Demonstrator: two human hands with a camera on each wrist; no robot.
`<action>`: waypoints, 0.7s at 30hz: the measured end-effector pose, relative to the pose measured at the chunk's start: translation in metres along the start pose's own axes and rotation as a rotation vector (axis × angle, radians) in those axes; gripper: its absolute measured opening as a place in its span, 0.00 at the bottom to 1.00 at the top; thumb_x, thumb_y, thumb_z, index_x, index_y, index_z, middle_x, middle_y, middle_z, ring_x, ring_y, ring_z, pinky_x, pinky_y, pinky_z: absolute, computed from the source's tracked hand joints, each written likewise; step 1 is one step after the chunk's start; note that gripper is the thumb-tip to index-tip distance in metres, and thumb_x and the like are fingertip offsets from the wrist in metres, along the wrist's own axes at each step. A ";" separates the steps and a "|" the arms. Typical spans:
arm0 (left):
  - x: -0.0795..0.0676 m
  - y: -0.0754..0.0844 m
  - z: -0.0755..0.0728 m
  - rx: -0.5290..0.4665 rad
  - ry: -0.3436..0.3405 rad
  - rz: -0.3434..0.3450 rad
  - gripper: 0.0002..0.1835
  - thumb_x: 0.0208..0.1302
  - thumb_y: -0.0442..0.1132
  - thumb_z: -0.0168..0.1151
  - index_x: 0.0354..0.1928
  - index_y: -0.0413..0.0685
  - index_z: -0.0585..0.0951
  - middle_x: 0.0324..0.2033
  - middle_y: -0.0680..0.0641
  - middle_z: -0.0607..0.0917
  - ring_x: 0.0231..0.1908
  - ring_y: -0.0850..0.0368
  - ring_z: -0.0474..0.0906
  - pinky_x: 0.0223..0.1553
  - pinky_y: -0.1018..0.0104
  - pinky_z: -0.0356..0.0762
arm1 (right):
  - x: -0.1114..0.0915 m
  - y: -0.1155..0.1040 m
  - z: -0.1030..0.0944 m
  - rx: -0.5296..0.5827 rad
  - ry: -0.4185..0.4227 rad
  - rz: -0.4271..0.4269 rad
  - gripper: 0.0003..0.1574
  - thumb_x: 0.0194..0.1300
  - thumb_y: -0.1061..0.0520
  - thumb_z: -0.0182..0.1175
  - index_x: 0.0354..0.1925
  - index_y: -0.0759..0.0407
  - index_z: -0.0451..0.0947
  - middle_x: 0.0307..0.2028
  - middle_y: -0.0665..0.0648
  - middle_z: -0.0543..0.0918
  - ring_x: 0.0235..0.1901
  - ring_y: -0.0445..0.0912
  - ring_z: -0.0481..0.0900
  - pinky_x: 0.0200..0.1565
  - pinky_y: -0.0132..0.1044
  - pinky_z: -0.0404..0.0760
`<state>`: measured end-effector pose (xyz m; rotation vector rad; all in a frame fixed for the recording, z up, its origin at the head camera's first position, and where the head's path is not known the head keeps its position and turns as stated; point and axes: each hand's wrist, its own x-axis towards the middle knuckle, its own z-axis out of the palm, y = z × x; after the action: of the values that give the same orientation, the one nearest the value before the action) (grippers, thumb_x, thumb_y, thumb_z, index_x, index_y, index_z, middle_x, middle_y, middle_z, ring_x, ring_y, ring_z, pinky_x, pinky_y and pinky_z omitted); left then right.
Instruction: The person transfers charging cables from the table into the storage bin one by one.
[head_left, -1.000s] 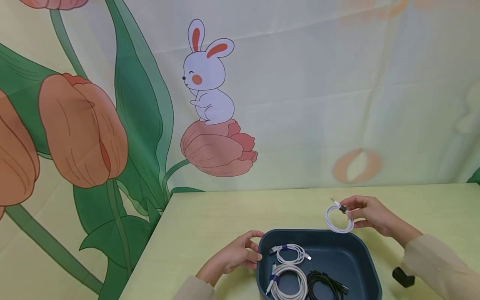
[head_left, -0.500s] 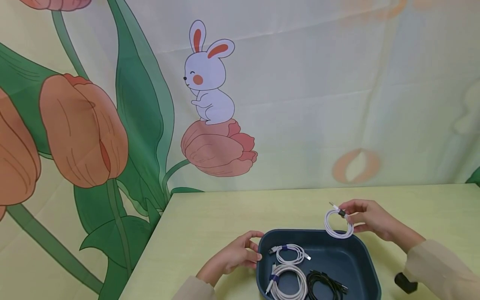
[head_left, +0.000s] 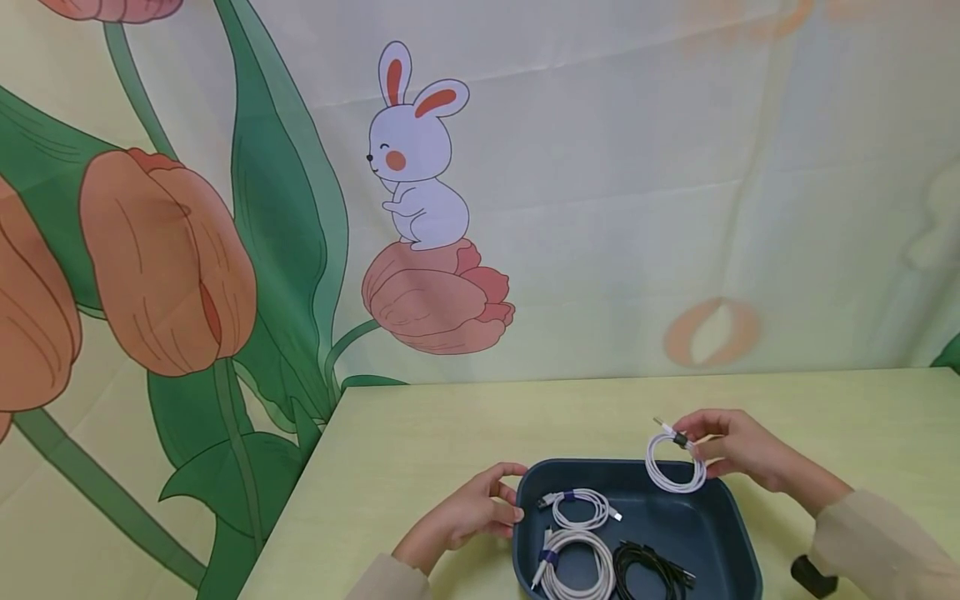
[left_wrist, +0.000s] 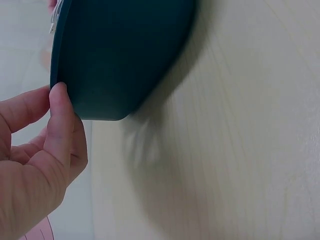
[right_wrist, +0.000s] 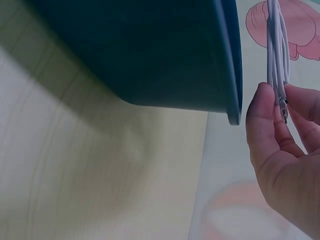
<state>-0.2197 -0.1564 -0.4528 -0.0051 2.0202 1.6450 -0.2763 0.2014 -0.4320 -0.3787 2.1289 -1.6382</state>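
Note:
My right hand (head_left: 746,446) pinches a coiled white cable (head_left: 678,488) between thumb and fingers, over the back right rim of a dark blue plastic tray (head_left: 675,525). A dark tie binds the coil, and a metal plug sticks out of its upper end. In the right wrist view the white cable (right_wrist: 276,55) hangs alongside the tray's outer wall (right_wrist: 165,65). My left hand (head_left: 480,504) grips the tray's left rim, with thumb and fingers on either side of the wall (left_wrist: 115,60) in the left wrist view.
Inside the tray lie a small white cable coil (head_left: 581,526), a larger white coil (head_left: 606,567) with a blue tie, and a black cable coil (head_left: 637,554). The pale wooden table (head_left: 420,425) ends at a printed cloth backdrop (head_left: 585,208). A black object (head_left: 813,577) shows beside the right sleeve.
My right hand has come down slightly toward the tray with the white cable, which now overlaps the back rim more. The left hand and the coils in the tray have stayed put.

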 end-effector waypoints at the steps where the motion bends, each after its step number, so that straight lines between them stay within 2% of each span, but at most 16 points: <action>1: 0.000 0.000 0.000 -0.001 0.000 0.000 0.30 0.52 0.24 0.57 0.58 0.49 0.64 0.33 0.46 0.70 0.25 0.57 0.71 0.26 0.69 0.76 | 0.000 0.000 0.001 -0.007 -0.003 0.000 0.25 0.55 0.63 0.56 0.50 0.72 0.64 0.36 0.59 0.71 0.30 0.45 0.73 0.31 0.41 0.79; 11: 0.000 -0.001 0.000 -0.001 0.009 0.001 0.30 0.52 0.25 0.57 0.58 0.49 0.65 0.34 0.46 0.70 0.25 0.57 0.71 0.26 0.69 0.76 | -0.001 -0.001 0.009 -0.072 0.000 -0.004 0.23 0.54 0.65 0.55 0.49 0.71 0.67 0.35 0.59 0.71 0.28 0.45 0.73 0.30 0.41 0.80; 21: 0.002 -0.002 -0.001 -0.005 0.008 -0.003 0.30 0.53 0.25 0.57 0.58 0.49 0.65 0.34 0.46 0.70 0.26 0.57 0.71 0.26 0.70 0.76 | -0.003 -0.001 0.013 -0.095 -0.067 -0.042 0.20 0.54 0.67 0.55 0.47 0.70 0.69 0.36 0.63 0.72 0.31 0.49 0.75 0.29 0.43 0.80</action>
<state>-0.2212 -0.1567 -0.4553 -0.0170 2.0209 1.6508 -0.2677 0.1916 -0.4330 -0.5035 2.1673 -1.5290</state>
